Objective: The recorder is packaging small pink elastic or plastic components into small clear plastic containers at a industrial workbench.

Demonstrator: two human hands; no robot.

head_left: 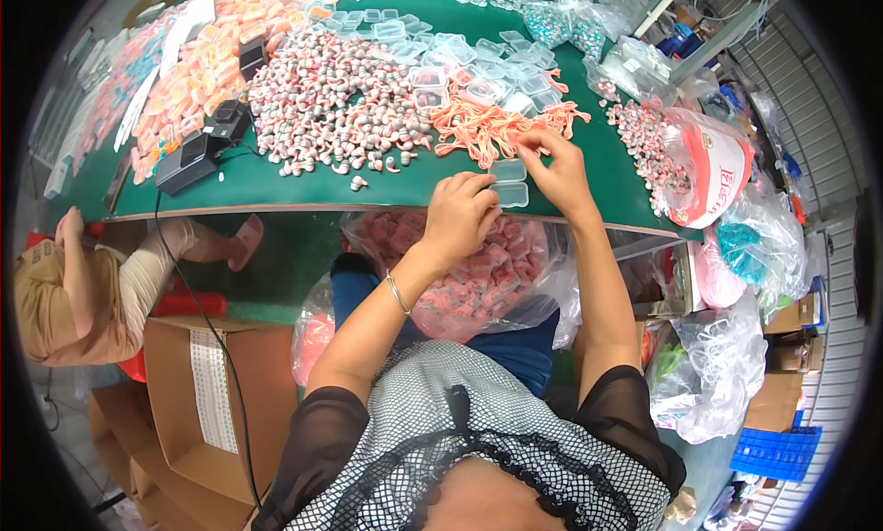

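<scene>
At the table's front edge a small clear plastic box [511, 194] lies with its lid folded back. My left hand [460, 215] rests against its left side, thumb and fingers closed on the edge. Above the box's right end, my right hand [557, 171] is pinched, its fingertips close to a pile of orange cords [471, 131]; anything between them is too small to make out. Left of the cords spreads a large heap of small curved pink-and-grey pieces [322, 99]. Behind the cords lie several clear plastic boxes [451, 48].
A red-and-white bag [708, 168] spills similar pieces at the right. Black devices [189, 163] with a cable stand at the left, near orange packed boxes [216, 48]. Under the table edge, a plastic bag [478, 278] holds filled boxes. Another person [83, 292] sits left, beside cardboard boxes [221, 393].
</scene>
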